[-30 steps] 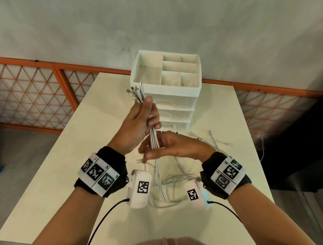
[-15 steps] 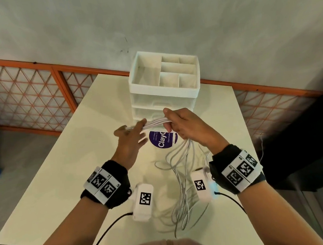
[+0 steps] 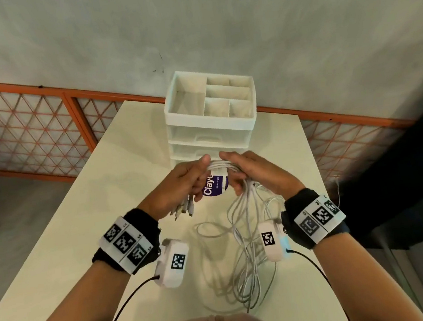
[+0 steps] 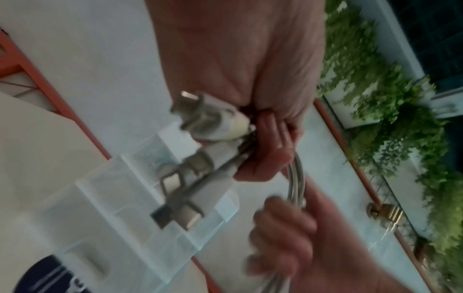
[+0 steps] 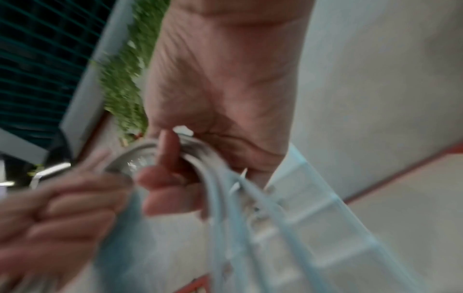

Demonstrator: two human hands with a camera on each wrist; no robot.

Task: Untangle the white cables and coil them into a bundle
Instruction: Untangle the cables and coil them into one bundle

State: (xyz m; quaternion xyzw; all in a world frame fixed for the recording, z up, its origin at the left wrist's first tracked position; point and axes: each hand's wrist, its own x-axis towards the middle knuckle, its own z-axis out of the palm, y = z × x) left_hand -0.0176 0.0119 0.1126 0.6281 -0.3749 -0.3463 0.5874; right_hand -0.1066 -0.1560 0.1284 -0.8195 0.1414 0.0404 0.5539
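- I am holding my left hand (image 3: 181,182) and my right hand (image 3: 253,174) close together above the table (image 3: 98,201), just in front of the white drawer organiser (image 3: 210,117).
- My left hand is gripping the white cables (image 3: 242,250) near their plug ends; the left wrist view shows my fingers (image 4: 263,158) curled tight round the strands, with the connectors (image 4: 195,158) sticking out together on one side.
- My right hand is also gripping the same strands, with its fingers (image 5: 170,190) wrapped round them, a short stretch of cable bridging the two hands.
- I am judging the untangling as largely done at the top: the plug ends are gathered side by side and the strands between my hands are running parallel.
- The rest is hanging below my right hand in long loose loops, drooping towards the table near its front edge; whether they are touching it I cannot tell.
- I am treating the coiling as barely begun: no tidy coil is showing yet, and the hanging loops are crossing each other.
- A round purple-labelled container (image 3: 215,189) is sitting beneath my hands.
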